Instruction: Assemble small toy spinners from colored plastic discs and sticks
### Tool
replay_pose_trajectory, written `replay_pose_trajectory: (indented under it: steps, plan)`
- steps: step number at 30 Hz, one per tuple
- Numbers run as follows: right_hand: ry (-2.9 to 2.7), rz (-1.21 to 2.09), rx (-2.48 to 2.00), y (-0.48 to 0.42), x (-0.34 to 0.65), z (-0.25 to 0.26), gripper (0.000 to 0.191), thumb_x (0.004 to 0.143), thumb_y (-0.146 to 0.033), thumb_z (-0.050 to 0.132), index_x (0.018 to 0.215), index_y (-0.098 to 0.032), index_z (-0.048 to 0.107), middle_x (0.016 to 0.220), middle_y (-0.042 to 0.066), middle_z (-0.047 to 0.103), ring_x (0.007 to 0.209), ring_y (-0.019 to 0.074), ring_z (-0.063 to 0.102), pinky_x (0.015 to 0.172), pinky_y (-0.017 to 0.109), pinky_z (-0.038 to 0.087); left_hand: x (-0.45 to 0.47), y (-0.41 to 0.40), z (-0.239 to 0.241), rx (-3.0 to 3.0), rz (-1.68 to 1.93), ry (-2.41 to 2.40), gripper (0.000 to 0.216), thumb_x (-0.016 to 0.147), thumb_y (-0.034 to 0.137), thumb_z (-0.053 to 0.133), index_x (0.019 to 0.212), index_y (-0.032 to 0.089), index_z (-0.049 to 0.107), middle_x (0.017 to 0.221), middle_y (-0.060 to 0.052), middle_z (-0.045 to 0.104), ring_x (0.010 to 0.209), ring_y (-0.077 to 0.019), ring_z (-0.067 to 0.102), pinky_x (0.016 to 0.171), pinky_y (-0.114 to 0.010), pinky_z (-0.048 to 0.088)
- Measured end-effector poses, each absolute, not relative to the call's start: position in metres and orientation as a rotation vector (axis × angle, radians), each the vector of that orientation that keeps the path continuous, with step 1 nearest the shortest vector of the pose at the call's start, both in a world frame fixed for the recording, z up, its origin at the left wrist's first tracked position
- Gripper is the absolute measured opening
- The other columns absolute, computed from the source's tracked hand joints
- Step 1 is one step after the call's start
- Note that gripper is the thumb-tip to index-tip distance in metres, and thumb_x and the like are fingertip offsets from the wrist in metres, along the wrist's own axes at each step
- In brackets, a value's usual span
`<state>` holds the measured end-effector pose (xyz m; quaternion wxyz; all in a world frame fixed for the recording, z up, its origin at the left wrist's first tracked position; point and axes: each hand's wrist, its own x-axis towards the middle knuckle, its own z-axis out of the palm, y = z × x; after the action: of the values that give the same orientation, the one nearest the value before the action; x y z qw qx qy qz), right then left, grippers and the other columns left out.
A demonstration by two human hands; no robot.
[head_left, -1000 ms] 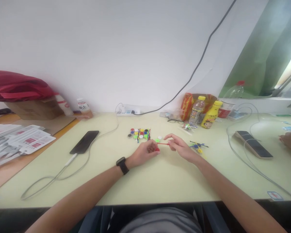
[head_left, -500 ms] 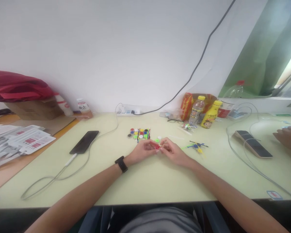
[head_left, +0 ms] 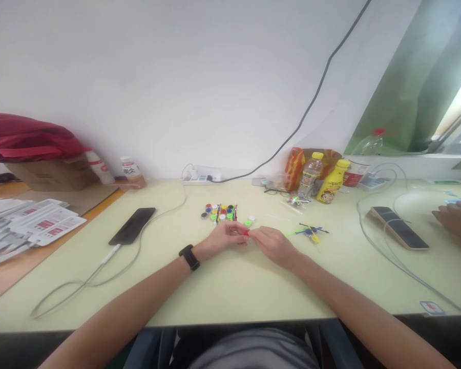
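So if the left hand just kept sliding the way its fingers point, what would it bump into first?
The left hand points right, toward the right hand, whose fingertips meet it at a small red piece. It would likely press into that piece and the right hand at once; depth is hard to judge.

black phone (head_left: 132, 226) left, yellow bottle (head_left: 329, 188) by the wall

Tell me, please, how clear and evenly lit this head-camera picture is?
Head view: wide-angle lens bows the table edge; window at upper right is blown out; small red piece between left hand and right hand is soft, too small to resolve.
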<state>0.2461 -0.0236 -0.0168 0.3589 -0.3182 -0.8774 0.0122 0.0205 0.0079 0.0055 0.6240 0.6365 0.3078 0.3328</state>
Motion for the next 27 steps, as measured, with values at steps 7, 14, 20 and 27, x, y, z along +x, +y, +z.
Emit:
replay_pose_trajectory:
  steps: [7, 14, 20, 27]
  plan:
    - [-2.295, -0.055, -0.747, -0.026, 0.248, -0.013, 0.032, 0.108, -0.019, 0.035, 0.108, -0.022, 0.068, 0.097, 0.011, 0.072, 0.083, 0.0229, 0.064, 0.075, 0.037, 0.049, 0.020, 0.006, 0.009, 1.439, 0.734, 0.684, 0.035, 0.077, 0.033, 0.089, 0.103, 0.013, 0.079, 0.095, -0.011, 0.078, 0.081, -0.0182, 0.073, 0.080, -0.032, 0.060]
    - [-2.290, -0.039, -0.776, -0.024, 0.249, -0.014, 0.034, 0.107, -0.019, 0.036, 0.105, -0.023, 0.070, 0.099, 0.012, 0.074, 0.086, 0.0235, 0.066, 0.079, 0.039, 0.052, 0.020, 0.007, 0.007, 1.448, 0.762, 0.682, 0.035, 0.075, 0.032, 0.090, 0.103, 0.014, 0.080, 0.095, -0.010, 0.079, 0.088, -0.0208, 0.073, 0.085, -0.035, 0.060]
    - [-2.247, 0.190, -0.696, -0.023, 0.247, -0.012, 0.029, 0.106, -0.022, 0.041, 0.110, -0.026, 0.069, 0.106, 0.010, 0.073, 0.097, 0.0238, 0.068, 0.084, 0.040, 0.056, 0.019, 0.007, 0.007, 1.456, 0.790, 0.687, 0.034, 0.074, 0.031, 0.090, 0.102, 0.015, 0.079, 0.101, -0.011, 0.079, 0.097, -0.0231, 0.074, 0.094, -0.038, 0.058]
    - [-2.010, 0.562, -0.705, -0.025, 0.247, -0.002, 0.024, 0.102, -0.024, 0.052, 0.107, -0.028, 0.075, 0.100, 0.008, 0.066, 0.090, 0.0220, 0.065, 0.079, 0.038, 0.056, 0.020, 0.004, 0.010, 1.492, 0.821, 0.690, 0.029, 0.079, 0.035, 0.087, 0.098, 0.016, 0.077, 0.097, -0.009, 0.078, 0.096, -0.0231, 0.074, 0.094, -0.040, 0.058]
